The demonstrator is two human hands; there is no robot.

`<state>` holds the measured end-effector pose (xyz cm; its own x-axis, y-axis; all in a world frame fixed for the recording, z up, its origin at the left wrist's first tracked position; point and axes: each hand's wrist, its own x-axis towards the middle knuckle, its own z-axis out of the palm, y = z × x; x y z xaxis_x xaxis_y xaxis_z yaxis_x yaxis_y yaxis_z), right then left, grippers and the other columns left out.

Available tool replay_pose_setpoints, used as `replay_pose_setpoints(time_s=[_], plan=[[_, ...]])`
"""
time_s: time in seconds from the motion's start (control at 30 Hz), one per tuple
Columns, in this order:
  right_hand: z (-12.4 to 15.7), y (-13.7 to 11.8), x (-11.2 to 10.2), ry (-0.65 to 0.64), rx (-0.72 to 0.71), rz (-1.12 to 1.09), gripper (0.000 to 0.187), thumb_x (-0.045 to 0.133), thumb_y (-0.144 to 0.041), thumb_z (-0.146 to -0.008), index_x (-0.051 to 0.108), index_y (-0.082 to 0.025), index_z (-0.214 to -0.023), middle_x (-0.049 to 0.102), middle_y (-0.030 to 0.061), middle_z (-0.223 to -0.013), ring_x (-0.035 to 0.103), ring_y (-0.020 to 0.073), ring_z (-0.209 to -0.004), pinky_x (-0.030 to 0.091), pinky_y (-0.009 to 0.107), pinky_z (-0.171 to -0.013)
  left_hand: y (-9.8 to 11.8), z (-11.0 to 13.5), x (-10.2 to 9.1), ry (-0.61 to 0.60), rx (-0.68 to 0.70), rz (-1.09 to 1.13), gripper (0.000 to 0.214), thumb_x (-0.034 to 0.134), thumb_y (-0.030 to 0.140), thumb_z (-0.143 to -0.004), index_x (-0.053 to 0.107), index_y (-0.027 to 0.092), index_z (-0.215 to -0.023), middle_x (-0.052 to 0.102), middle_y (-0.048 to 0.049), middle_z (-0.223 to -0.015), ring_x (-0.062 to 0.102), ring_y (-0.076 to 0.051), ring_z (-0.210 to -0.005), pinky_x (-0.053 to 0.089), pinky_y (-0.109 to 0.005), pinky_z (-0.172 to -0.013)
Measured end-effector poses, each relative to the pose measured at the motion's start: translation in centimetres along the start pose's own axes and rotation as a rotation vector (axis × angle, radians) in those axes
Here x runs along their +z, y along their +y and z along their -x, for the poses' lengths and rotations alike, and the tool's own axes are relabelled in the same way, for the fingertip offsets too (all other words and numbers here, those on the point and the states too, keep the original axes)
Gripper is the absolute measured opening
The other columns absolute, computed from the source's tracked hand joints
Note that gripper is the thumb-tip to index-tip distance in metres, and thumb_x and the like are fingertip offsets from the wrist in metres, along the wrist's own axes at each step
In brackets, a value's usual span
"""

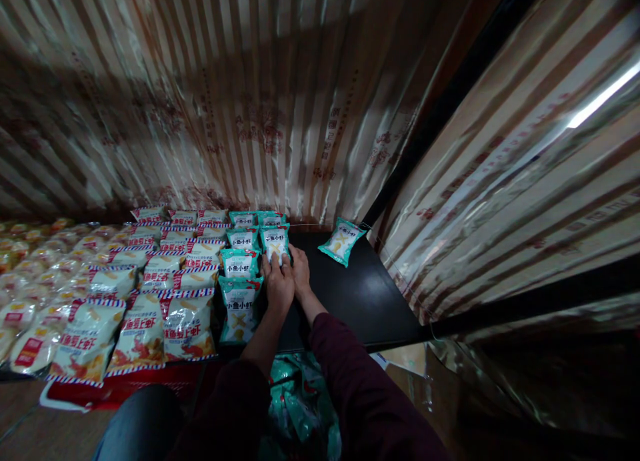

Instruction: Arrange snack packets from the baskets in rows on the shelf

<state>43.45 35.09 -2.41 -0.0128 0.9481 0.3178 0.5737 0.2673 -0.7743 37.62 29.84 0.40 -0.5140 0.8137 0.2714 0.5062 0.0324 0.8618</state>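
A teal-and-white snack bag (275, 239) stands in the second column of teal bags on the black shelf (360, 301). My left hand (279, 284) presses on its lower front, fingers pointing away from me. Close against its right side is my right hand (300, 267), with the fingers bent around the edge. The bag's bottom is hidden by both hands. To the left stands a column of matching teal bags, the nearest (240, 309) at the shelf's front. Another teal bag (342, 241) lies alone, tilted, at the back right.
White snack bags with red lettering (189, 324) fill rows on the left, and round wrapped packs (37, 341) lie beyond them. Below the shelf are a heap of teal bags (300, 401) and a red basket (135, 386). Striped plastic sheeting (280, 101) hangs behind.
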Motion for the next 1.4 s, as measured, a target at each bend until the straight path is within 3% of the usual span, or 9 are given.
replay_pose_setpoints(time_s=[0.13,0.43,0.73,1.1,1.4], plan=[[0.0,0.5,0.2,0.013,-0.02,0.025,0.042,0.046,-0.031,-0.085,0.056,-0.018,-0.123,0.05,0.0126,-0.132,0.043,0.026,-0.121,0.036,0.043,-0.102,-0.1,-0.1,0.5,0.044,0.025,-0.029,0.041,0.039,0.035,-0.09,0.056,0.011,-0.118,0.047,-0.0193,-0.135,0.033,-0.031,-0.134,0.026,-0.051,-0.109],[-0.5,0.9,0.8,-0.026,-0.051,0.035,0.042,0.041,-0.032,-0.087,0.054,-0.015,-0.123,0.056,0.0135,-0.127,0.047,0.0257,-0.12,0.035,0.043,-0.104,-0.2,-0.6,0.8,0.012,-0.038,-0.026,0.043,0.04,0.034,-0.089,0.055,0.008,-0.12,0.04,-0.0216,-0.14,0.028,-0.032,-0.136,0.022,-0.052,-0.11],[-0.6,0.8,0.7,-0.056,-0.031,0.068,0.044,0.042,-0.03,-0.086,0.052,-0.012,-0.125,0.053,0.0152,-0.13,0.045,0.025,-0.123,0.032,0.04,-0.106,-0.4,-0.4,0.6,0.007,-0.001,-0.06,0.044,0.04,0.033,-0.089,0.054,0.007,-0.122,0.036,-0.0224,-0.143,0.024,-0.032,-0.137,0.02,-0.051,-0.111],[0.1,1.0,-0.1,-0.033,0.012,0.066,0.049,0.046,-0.033,-0.085,0.047,-0.012,-0.13,0.051,0.015,-0.133,0.045,0.0243,-0.124,0.035,0.041,-0.105,-0.6,0.9,0.5,-0.008,0.036,-0.127,0.046,0.04,0.031,-0.089,0.05,0.008,-0.127,0.028,-0.0212,-0.148,0.015,-0.033,-0.14,0.021,-0.053,-0.111],[3.4,0.3,-1.7,0.0,0.031,0.078,0.046,0.045,-0.025,-0.084,0.05,-0.008,-0.127,0.051,0.0171,-0.131,0.045,0.0243,-0.123,0.035,0.041,-0.105,0.2,4.2,-1.9,-0.095,0.062,-0.153,0.041,0.036,0.026,-0.089,0.056,0.007,-0.12,0.035,-0.02,-0.145,0.022,-0.031,-0.139,0.024,-0.05,-0.111]])
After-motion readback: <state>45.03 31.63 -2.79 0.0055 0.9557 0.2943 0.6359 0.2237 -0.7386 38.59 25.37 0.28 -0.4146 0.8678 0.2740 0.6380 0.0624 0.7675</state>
